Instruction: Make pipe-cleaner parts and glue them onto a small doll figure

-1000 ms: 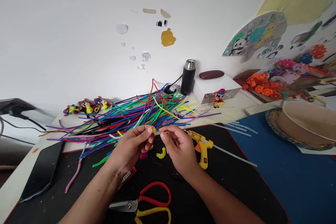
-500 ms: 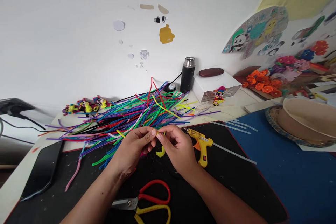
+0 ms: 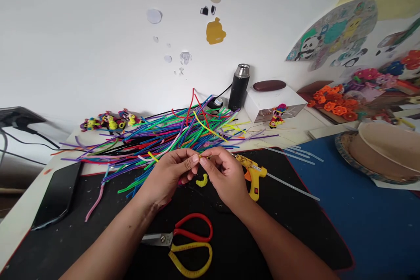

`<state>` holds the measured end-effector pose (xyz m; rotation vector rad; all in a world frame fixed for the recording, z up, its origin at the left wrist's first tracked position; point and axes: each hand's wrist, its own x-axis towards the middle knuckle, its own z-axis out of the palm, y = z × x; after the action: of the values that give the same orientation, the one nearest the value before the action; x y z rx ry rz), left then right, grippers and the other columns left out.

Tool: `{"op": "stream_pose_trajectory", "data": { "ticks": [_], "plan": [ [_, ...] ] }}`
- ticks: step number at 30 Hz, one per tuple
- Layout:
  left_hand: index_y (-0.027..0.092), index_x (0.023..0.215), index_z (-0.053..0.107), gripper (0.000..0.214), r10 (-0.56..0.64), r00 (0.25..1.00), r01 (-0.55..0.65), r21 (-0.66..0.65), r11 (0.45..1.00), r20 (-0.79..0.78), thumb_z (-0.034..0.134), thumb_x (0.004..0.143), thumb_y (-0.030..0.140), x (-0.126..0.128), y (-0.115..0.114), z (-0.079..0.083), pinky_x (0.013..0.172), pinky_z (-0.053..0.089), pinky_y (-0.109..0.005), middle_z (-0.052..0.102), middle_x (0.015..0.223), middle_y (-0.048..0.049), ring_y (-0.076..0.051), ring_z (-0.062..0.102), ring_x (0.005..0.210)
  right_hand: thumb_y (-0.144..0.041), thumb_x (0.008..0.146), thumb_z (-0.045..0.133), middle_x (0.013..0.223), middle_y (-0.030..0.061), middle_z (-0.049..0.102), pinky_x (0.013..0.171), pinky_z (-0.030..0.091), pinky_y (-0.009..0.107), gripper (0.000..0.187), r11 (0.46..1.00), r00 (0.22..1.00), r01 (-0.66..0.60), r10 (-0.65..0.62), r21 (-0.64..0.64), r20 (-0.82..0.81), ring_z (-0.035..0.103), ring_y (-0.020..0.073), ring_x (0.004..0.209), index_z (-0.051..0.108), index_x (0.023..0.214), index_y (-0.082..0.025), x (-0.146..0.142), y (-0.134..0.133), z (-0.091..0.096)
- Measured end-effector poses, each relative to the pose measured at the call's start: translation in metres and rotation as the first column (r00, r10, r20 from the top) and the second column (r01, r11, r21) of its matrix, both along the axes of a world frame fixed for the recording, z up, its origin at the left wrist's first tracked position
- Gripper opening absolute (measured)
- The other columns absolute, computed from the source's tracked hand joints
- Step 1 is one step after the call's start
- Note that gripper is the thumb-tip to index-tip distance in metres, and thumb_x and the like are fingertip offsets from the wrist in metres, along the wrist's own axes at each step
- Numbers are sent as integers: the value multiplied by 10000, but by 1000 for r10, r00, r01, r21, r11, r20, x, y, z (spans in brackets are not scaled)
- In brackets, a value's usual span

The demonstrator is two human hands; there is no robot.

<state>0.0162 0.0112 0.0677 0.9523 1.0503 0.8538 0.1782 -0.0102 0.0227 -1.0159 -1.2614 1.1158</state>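
Observation:
Over the black mat (image 3: 278, 227), my left hand (image 3: 170, 175) and my right hand (image 3: 226, 179) meet, thumbs and forefingers pinched together. Between the fingertips is a small piece of yellow pipe cleaner (image 3: 205, 156), mostly hidden by the fingers. Just below lies a curled, fuzzy yellow pipe-cleaner piece (image 3: 202, 180). A bit of magenta shows under my left hand. To the right of my right hand rests a yellow hot glue gun (image 3: 255, 174) with a glue stick in its back. Scissors (image 3: 166, 239) with one red and one yellow handle lie nearer to me.
Behind my hands spreads a pile of coloured pipe cleaners (image 3: 177, 135). A phone (image 3: 58, 197) lies left. Small figures (image 3: 113, 121), a black flask (image 3: 239, 89), a white box (image 3: 262, 103) and another figure (image 3: 277, 117) stand along the wall. At right are glue sticks (image 3: 300, 156) and a bowl (image 3: 387, 148).
The camera view has shifted slightly, so the wall and table items sit a little differently in the picture. Both hands keep their pinch, with only slight finger movement.

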Motion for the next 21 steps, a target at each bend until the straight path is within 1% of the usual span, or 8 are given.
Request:
{"op": "stream_pose_trajectory", "data": {
  "ticks": [3,9,13,18,21],
  "plan": [
    [150,731,705,423,15,1000,-15,-6,1000,9,918,699,514,0,0,0,449,301,-183,591,607,25,-70,469,499,-391,975,681,606,-63,534,488,327,229,180,1000,1000,-22,22,21,-22,425,100,502,684,999,-213,0,-1,2],
    [147,715,689,427,22,998,-21,-25,999,61,925,693,501,-2,1,-4,441,291,-184,587,605,30,-59,455,482,-323,977,668,635,-53,566,491,339,224,124,997,1000,-18,19,79,-6,445,96,513,701,996,-205,-1,-2,8],
    [146,711,684,438,4,999,-3,-16,1000,50,915,704,518,-2,0,-4,438,296,-185,587,603,26,-64,464,489,-338,979,671,621,-55,560,481,330,224,138,999,1000,-5,6,53,-4,435,94,499,700,993,-203,-1,-1,6],
    [148,733,695,435,-11,1000,11,-11,1000,5,905,714,529,-3,0,-2,442,302,-184,598,606,21,-68,472,500,-367,984,671,659,-38,604,491,352,225,163,999,1000,-5,5,36,-21,456,98,515,695,994,-206,0,-1,2],
    [150,733,697,424,-23,1000,23,-6,1000,-6,890,736,527,-3,1,-1,448,308,-185,602,616,19,-68,476,506,-382,986,671,648,-45,585,496,354,225,174,999,999,-7,8,31,-33,449,98,517,693,1012,-212,0,-2,1]
  ]
}}
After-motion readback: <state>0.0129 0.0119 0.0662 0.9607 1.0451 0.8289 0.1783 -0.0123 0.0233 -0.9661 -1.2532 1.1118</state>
